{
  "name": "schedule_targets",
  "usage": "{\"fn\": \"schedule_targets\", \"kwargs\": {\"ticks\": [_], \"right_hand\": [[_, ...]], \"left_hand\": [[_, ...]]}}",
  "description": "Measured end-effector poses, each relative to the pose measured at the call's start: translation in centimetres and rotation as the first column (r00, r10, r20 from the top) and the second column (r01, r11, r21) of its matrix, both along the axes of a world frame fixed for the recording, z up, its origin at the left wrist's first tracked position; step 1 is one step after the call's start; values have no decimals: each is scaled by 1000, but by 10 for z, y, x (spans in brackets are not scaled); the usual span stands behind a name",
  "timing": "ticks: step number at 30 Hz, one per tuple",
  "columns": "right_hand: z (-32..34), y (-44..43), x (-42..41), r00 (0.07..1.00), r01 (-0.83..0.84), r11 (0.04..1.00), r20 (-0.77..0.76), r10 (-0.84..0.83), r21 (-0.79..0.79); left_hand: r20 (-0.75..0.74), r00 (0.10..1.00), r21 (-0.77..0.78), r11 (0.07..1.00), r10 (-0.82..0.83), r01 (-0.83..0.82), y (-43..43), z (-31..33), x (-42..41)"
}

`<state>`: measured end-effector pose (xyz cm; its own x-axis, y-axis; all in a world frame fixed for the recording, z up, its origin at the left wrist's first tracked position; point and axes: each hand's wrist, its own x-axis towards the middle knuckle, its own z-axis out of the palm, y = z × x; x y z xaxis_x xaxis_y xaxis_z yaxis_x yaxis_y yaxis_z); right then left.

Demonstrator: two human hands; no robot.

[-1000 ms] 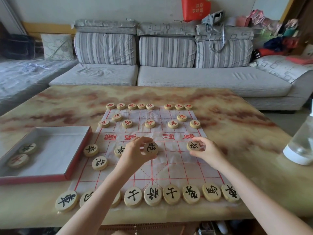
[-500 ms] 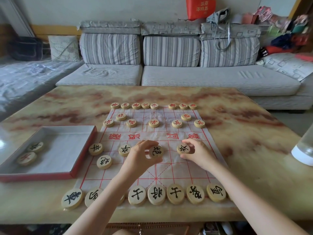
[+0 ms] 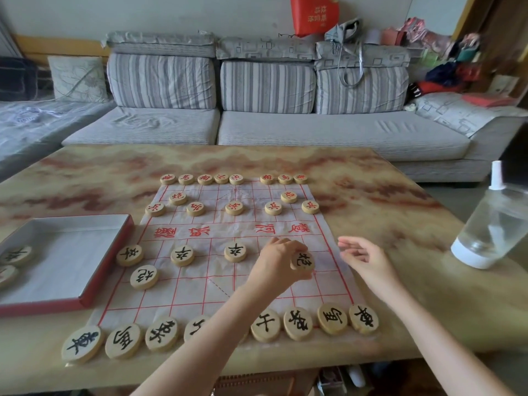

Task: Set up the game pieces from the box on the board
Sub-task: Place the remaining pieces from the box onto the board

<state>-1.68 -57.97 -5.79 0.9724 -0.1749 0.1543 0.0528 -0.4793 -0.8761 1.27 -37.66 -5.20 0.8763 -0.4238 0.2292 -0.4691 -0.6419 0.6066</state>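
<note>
Left hand pinching round pale wooden disc with black character, red-gridded white paper board beneath the grip, right hand just beside, released, empty

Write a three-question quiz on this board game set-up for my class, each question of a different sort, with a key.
1. Multiple choice: what does the left hand hold? A. a black-lettered piece B. a red-lettered piece C. nothing
2. True or false: the box is empty.
3. Fill the blank: the clear bottle stands on the table to the ___ of the board.
Key: 1. A. 2. False: loose pieces lie in it. 3. Right.
</note>
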Motion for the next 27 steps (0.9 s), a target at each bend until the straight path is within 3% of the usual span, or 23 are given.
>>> {"fn": "schedule_targets", "kwargs": {"ticks": [10, 15, 27], "right_hand": [[-3, -13, -14, 999, 34, 998, 0, -34, 47], [-5, -8, -17, 1000, 21, 999, -2, -21, 45], [13, 47, -17, 992, -118, 993, -33, 118, 8]], "left_hand": [[-72, 997, 95, 994, -40, 47, -32, -18, 5], [-39, 999, 106, 994, -36, 40, -29, -19, 3], [42, 997, -42, 997, 68, -66, 52, 2, -8]]}}
